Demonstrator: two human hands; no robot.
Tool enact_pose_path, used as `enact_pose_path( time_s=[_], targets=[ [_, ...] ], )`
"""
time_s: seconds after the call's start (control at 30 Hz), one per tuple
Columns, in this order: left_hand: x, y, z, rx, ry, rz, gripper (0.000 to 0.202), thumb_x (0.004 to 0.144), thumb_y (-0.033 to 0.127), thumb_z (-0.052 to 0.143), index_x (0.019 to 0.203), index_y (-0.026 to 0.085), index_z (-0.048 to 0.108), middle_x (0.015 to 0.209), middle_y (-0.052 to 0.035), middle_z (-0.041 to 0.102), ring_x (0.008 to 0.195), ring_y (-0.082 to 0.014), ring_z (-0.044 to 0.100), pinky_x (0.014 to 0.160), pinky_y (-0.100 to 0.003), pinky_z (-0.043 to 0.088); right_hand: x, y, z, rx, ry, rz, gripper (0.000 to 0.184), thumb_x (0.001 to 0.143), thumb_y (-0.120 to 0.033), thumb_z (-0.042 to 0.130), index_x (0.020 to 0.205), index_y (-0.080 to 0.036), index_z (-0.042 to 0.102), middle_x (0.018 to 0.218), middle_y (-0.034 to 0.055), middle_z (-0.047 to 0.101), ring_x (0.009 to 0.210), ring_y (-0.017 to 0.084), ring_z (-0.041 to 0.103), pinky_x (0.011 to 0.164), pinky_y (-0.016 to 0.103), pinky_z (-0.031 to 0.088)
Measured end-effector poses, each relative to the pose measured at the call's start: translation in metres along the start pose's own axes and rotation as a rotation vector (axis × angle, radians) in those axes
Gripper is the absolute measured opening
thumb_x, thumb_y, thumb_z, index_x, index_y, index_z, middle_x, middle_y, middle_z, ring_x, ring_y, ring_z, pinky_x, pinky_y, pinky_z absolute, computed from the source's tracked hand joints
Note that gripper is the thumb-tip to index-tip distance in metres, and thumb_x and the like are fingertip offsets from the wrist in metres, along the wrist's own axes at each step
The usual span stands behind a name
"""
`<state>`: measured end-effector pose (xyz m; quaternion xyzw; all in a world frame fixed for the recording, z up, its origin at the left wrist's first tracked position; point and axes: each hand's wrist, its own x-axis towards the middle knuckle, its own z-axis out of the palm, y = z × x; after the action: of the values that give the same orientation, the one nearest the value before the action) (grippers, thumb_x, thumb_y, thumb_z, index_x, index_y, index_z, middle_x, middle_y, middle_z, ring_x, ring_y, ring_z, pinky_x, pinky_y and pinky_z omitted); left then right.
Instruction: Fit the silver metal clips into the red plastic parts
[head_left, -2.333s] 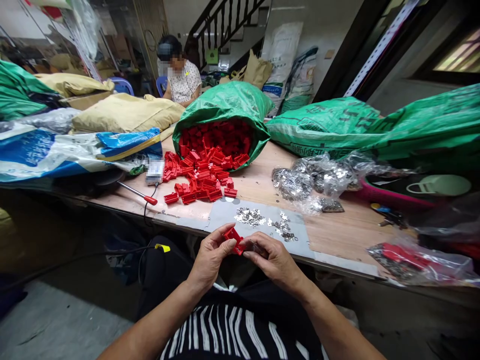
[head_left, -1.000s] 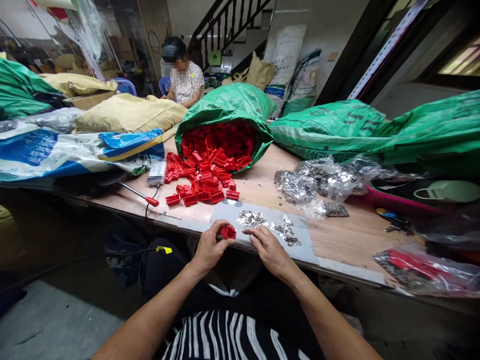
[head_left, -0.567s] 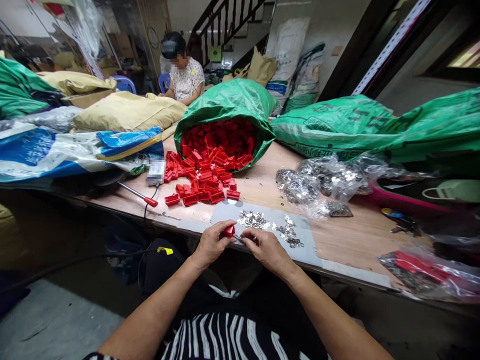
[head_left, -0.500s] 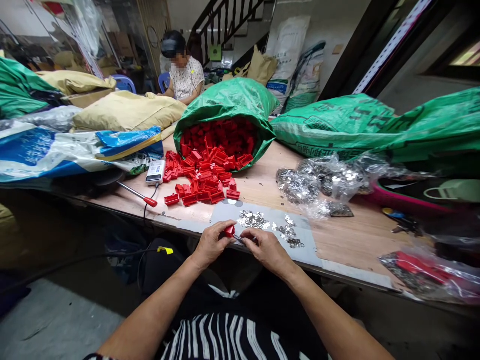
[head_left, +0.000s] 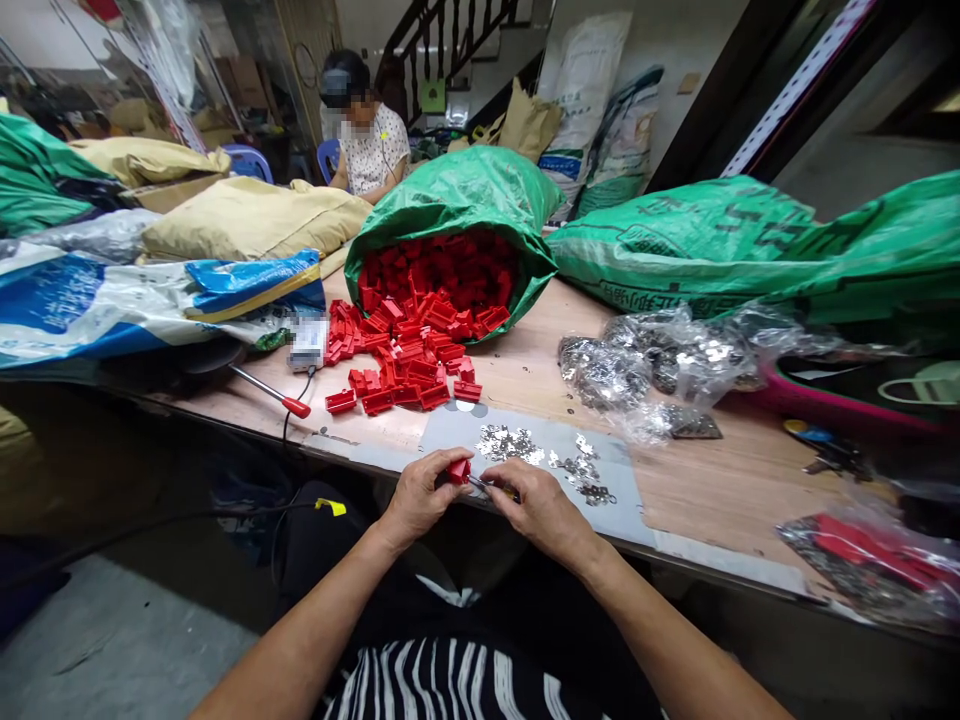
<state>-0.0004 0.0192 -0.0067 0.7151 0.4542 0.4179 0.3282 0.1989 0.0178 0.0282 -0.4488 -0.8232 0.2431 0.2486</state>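
Observation:
Over the table's front edge, my left hand [head_left: 421, 500] pinches a small red plastic part [head_left: 459, 471] between thumb and fingers. From the right, my right hand [head_left: 541, 505] is closed around a thin metal tool [head_left: 480, 484]. Its tip meets the red part's open end; most of the handle is hidden in my palm, so its exact kind is unclear. Just beyond my hands, small shiny metal pieces [head_left: 510, 444] are spread on a grey mat [head_left: 626, 490]. More red parts [head_left: 409, 365] spill out of a green woven sack [head_left: 465, 190] lying on its side.
Clear plastic bags of metal pieces [head_left: 660, 365] lie to the right, near a pink tray [head_left: 780, 395]. A red-tipped metal rod [head_left: 270, 388] and a small white device with a cable [head_left: 307, 343] are on the left. Across the table sits another person [head_left: 375, 150].
The view has shifted slightly. My hands stay together at the red part, with the tool's tip still against it; my right hand has turned a little.

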Motion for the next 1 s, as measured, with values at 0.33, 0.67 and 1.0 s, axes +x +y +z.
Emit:
enact_pose_path(
  time_s=[0.33, 0.67, 1.0],
  targets=[
    [-0.0009, -0.0016, 0.0011, -0.008, -0.003, -0.012, 0.041, 0.076, 0.02, 0.068, 0.116, 0.024, 0.062, 0.11, -0.006, 0.07, 0.102, -0.0207, 0.064, 0.092, -0.036, 0.049, 0.0027, 0.0014, 0.0016, -0.019, -0.043, 0.004, 0.019, 0.088, -0.018, 0.051, 0.096, -0.022, 0.069, 0.09, 0.005, 0.07, 0.083, 0.018, 0.064, 0.078, 0.031, 0.05],
    [-0.001, -0.0001, 0.001, -0.014, -0.002, -0.013, 0.039, 0.076, 0.019, 0.068, 0.115, 0.024, 0.062, 0.11, -0.0058, 0.07, 0.102, -0.0206, 0.064, 0.091, -0.034, 0.049, 0.0055, -0.0014, 0.0007, -0.022, -0.075, 0.064, 0.017, 0.087, -0.017, 0.052, 0.092, -0.022, 0.068, 0.088, 0.0048, 0.069, 0.084, 0.019, 0.063, 0.077, 0.031, 0.049],
    [-0.001, 0.0006, 0.0009, -0.018, 0.004, -0.013, 0.039, 0.076, 0.018, 0.068, 0.114, 0.023, 0.062, 0.109, -0.0053, 0.07, 0.1, -0.0199, 0.065, 0.09, -0.032, 0.049, 0.0072, 0.0039, -0.0012, 0.059, -0.09, 0.044, 0.018, 0.087, -0.015, 0.052, 0.093, -0.022, 0.066, 0.094, 0.0042, 0.068, 0.088, 0.017, 0.062, 0.079, 0.03, 0.047]
  ],
)
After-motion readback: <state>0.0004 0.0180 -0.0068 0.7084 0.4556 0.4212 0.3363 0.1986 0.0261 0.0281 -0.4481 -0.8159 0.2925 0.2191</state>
